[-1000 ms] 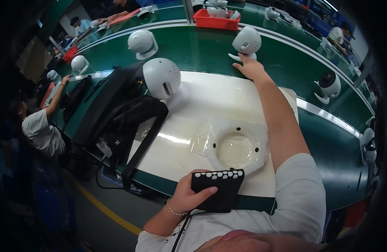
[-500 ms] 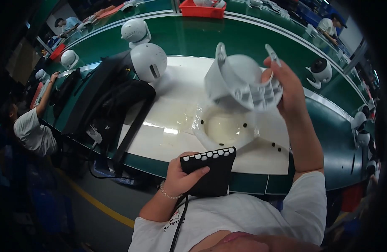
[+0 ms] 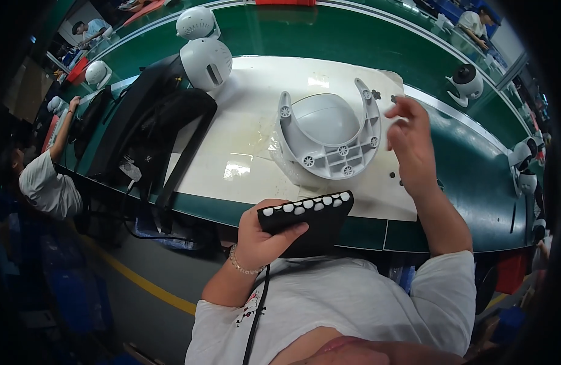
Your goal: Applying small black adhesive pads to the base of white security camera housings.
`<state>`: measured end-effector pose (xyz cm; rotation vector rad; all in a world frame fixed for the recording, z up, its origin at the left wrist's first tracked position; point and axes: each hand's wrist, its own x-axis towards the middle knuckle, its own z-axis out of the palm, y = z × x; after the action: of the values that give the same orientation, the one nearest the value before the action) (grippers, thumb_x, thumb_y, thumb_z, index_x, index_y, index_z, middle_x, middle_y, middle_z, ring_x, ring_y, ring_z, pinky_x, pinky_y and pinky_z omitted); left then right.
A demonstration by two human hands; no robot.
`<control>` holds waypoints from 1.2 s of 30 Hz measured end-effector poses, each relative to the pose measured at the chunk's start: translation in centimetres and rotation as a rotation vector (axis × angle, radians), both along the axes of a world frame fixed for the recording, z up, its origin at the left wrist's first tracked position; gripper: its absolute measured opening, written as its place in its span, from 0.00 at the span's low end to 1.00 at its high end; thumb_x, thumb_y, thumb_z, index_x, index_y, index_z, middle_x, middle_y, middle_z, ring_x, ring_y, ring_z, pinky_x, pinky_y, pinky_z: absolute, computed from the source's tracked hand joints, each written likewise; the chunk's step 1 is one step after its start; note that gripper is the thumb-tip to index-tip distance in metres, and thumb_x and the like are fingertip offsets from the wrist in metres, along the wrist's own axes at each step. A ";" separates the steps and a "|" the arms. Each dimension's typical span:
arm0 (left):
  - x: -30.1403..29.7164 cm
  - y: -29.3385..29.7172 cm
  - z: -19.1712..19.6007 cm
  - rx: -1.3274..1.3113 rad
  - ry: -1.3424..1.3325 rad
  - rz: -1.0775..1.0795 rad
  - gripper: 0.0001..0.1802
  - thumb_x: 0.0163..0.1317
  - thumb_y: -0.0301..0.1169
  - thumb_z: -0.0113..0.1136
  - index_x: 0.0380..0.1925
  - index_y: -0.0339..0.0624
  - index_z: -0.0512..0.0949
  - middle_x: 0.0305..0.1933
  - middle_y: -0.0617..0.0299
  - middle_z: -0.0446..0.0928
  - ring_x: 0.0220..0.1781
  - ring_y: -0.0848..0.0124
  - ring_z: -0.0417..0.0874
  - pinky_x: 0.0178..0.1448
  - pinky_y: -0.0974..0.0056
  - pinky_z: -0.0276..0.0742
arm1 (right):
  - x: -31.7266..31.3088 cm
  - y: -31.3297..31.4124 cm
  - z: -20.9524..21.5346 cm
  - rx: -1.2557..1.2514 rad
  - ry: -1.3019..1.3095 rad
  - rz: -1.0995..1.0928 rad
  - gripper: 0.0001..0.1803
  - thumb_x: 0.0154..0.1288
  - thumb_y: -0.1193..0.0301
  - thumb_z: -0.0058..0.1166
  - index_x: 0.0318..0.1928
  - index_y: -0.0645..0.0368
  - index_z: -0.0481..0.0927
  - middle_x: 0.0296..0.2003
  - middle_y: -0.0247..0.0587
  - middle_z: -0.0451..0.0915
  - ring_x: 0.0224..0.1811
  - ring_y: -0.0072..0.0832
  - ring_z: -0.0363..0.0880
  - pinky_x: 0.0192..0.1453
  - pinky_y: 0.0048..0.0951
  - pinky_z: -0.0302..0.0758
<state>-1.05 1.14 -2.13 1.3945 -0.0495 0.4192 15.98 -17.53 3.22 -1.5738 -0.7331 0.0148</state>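
Holding a black tray [image 3: 308,214] in my left hand [image 3: 261,238], fingers closed on it.
My right hand [image 3: 412,141] hangs open and empty just right of the grey shell [image 3: 330,135] on the mat [image 3: 244,115]; the tray sits below that shell.

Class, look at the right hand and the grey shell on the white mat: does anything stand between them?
Nothing visible does. The right hand hovers open just right of the shell, with only bare mat between them.
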 end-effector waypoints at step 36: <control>1.6 -1.6 1.9 0.249 0.126 0.085 0.09 0.41 0.21 0.67 0.18 0.34 0.74 0.17 0.63 0.72 0.17 0.79 0.69 0.22 0.73 0.64 | -4.0 -0.5 0.0 -0.077 -0.830 0.262 0.20 0.44 0.79 0.59 0.40 0.55 0.69 0.32 0.35 0.75 0.37 0.32 0.74 0.39 0.31 0.67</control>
<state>0.58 -0.50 -0.22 1.6699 0.0624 0.4044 12.02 -18.00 3.20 -1.5289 -1.5950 -0.4450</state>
